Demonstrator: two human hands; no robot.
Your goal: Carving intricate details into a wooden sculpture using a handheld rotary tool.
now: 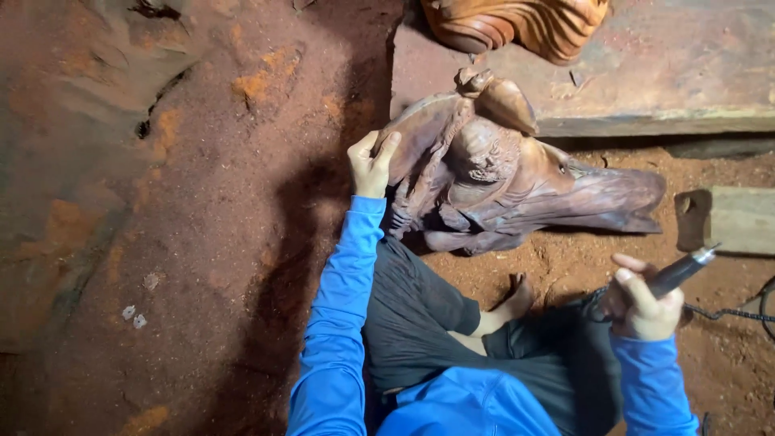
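A dark brown wooden carving point(500, 173) of a figure lies on its side on the dusty red ground in front of my knees. My left hand point(370, 165) grips its left edge, fingers curled over the rim. Off to the right, away from the carving, my right hand point(642, 303) holds a slim dark rotary carving tool point(682, 270) with a metal tip pointing up and right. A twisted cable point(731, 313) runs from the tool to the right. I wear blue sleeves and dark shorts; a bare foot point(517, 299) shows between my legs.
A thick reddish wooden slab point(662, 73) lies behind the carving, with another orange-brown carved piece point(517, 28) on it. A pale wooden block point(739, 220) sits at the right. Red sawdust covers the ground point(202, 202), with small white scraps point(133, 316) at the left.
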